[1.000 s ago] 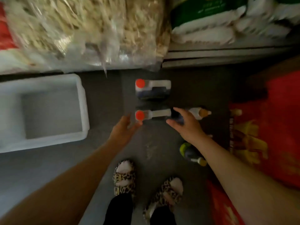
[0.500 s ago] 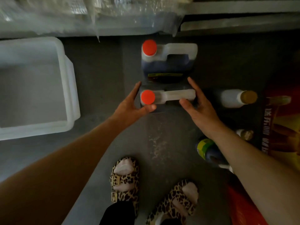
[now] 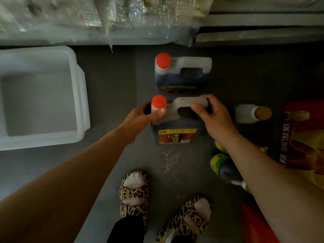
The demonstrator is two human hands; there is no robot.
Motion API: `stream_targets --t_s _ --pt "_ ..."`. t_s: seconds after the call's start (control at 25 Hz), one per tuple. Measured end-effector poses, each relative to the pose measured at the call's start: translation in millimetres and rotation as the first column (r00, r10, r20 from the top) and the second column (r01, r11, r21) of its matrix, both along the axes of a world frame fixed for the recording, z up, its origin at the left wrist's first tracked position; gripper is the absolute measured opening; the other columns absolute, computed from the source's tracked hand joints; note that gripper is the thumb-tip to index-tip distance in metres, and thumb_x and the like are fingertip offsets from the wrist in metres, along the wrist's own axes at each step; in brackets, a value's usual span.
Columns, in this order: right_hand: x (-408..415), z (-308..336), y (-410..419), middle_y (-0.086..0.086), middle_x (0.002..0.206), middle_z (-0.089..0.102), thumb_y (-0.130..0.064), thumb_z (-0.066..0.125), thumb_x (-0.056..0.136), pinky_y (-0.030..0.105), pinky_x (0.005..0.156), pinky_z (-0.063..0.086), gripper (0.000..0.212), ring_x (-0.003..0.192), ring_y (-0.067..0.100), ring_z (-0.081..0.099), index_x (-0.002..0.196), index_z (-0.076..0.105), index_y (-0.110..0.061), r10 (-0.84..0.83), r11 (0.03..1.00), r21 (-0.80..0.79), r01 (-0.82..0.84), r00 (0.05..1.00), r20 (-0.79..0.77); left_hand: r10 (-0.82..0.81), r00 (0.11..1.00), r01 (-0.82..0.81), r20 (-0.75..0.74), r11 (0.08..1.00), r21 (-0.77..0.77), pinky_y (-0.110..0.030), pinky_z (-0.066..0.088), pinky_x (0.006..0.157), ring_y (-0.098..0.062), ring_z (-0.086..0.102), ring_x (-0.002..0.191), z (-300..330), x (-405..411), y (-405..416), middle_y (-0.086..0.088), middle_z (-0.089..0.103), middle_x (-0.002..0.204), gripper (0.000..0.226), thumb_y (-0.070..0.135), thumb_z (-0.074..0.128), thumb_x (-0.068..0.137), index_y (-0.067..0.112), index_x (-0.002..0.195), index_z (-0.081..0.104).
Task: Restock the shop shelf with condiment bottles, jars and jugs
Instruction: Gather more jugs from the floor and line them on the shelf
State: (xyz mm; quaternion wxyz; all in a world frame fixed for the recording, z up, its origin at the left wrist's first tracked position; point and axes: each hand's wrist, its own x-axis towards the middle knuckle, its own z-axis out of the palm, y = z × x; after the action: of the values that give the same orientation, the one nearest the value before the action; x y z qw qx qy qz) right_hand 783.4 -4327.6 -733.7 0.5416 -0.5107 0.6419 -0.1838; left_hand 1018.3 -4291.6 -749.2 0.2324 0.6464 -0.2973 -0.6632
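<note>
Both hands on the near jug [image 3: 175, 130]: left hand [image 3: 140, 118] pinches its neck under the red cap [image 3: 159, 101], right hand [image 3: 213, 116] curls round the handle [image 3: 190, 102]. Second jug [image 3: 180, 74] stands just beyond the fingers, on the floor [image 3: 114, 88].

Shop aisle floor: bagged goods [image 3: 91, 16] on low shelf [image 3: 263, 35], jugs [image 3: 182, 74] beside printed carton [image 3: 301, 137]

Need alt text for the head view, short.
Seen from above, a person's left hand grips the neck of a dark red-capped jug on the floor while the right hand holds its handle; a second jug stands behind.
</note>
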Motion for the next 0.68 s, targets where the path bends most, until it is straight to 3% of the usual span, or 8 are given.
stream_targets --t_s 0.12,0.24,0.36,0.48,0.6,0.68 --pt "-3 23 27 -0.008 0.102 0.063 -0.035 0.064 0.094 0.014 0.075 0.046 0.02 0.095 0.001 0.059 0.109 0.059 -0.023 -0.026 0.99 0.141 0.026 1.0 -0.007 -0.031 1.0 0.029 0.005 0.988 0.15 -0.033 0.044 0.102 -0.014 0.059 0.118 22 -4 28 0.004 0.066 0.123 0.082 0.07 0.071 0.062 0.024 0.129 0.06" --pt "-7 55 54 -0.019 0.099 0.058 -0.035 0.066 0.093 0.013 0.073 0.043 0.017 0.094 -0.004 0.055 0.107 0.057 -0.028 -0.033 0.973 0.226 0.035 0.999 -0.013 0.003 1.0 0.002 -0.022 0.965 0.262 -0.039 0.042 0.107 -0.015 0.058 0.117 63 -11 62 0.003 0.065 0.124 0.097 0.078 0.069 0.054 0.023 0.132 0.058" --pt "-8 107 68 -0.012 0.105 0.062 -0.042 0.068 0.089 0.018 0.077 0.048 0.029 0.099 0.003 0.059 0.112 0.061 -0.026 -0.053 0.957 0.285 0.052 0.999 -0.003 0.172 0.984 -0.142 -0.054 0.924 0.355 -0.03 0.05 0.091 -0.011 0.063 0.106 123 -23 81 0.003 0.068 0.116 0.085 0.069 0.073 0.06 0.02 0.128 0.061" --pt "-12 171 73 -0.003 0.114 0.066 -0.049 0.071 0.085 0.033 0.09 0.054 0.042 0.108 0.015 0.062 0.117 0.064 -0.023 -0.096 0.948 0.304 0.095 0.995 -0.012 0.24 0.97 -0.207 -0.033 0.893 0.4 -0.025 0.05 0.076 -0.012 0.066 0.098 197 -32 79 0.001 0.07 0.111 0.07 0.061 0.07 0.06 0.02 0.117 0.065" --pt "-16 237 72 -0.001 0.113 0.068 -0.052 0.07 0.084 0.039 0.094 0.056 0.046 0.107 0.016 0.064 0.118 0.067 -0.022 -0.117 0.957 0.264 0.12 0.993 -0.03 0.16 0.987 -0.136 -0.029 0.911 0.39 -0.026 0.048 0.075 -0.014 0.067 0.101 265 -34 70 0.001 0.072 0.112 0.087 0.076 0.073 0.051 0.019 0.117 0.067" --pt "-18 289 67 0.0 0.115 0.069 -0.058 0.067 0.084 0.041 0.095 0.055 0.052 0.108 0.017 0.064 0.122 0.065 -0.022 -0.11 0.968 0.22 0.122 0.992 -0.064 0.08 0.997 -0.069 -0.02 0.938 0.34 -0.03 0.048 0.083 -0.015 0.063 0.11 314 -34 64 0.003 0.069 0.118 0.098 0.087 0.069 0.047 0.023 0.121 0.066"
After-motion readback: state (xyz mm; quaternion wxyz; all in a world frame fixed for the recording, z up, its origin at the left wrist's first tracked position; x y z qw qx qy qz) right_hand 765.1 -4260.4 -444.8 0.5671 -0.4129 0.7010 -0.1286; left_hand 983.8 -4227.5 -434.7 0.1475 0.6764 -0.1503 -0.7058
